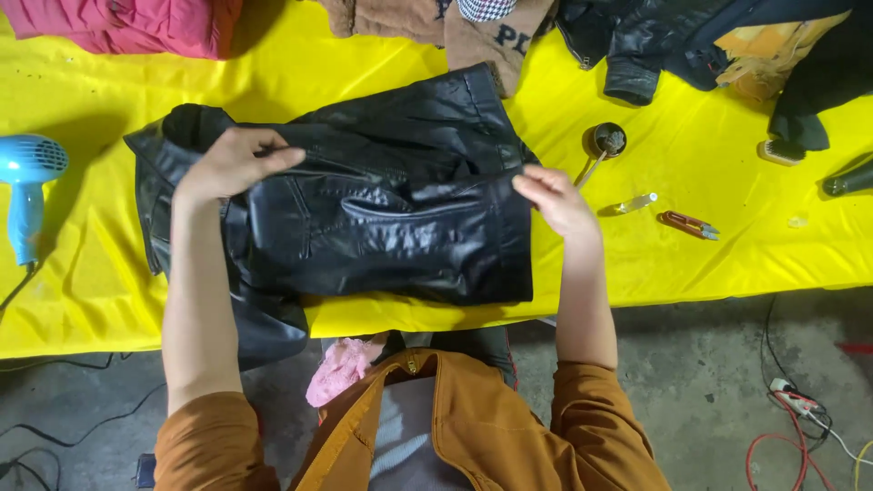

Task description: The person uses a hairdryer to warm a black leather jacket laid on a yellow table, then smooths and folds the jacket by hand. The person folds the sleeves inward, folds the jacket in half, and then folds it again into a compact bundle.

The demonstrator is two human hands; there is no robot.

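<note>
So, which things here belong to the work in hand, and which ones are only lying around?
In hand:
- black leather jacket, held at both ends
- left hand on the collar end
- right hand on the hem end

Lying around:
- blue hair dryer
- small cup with a brush
- thread snips
- clear vial
- red garment
- brown garment
- yellow table cover

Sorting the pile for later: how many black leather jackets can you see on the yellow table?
2: one black leather jacket under both hands at centre, another black jacket at the top edge, partly cut off. More may be hidden.
</note>
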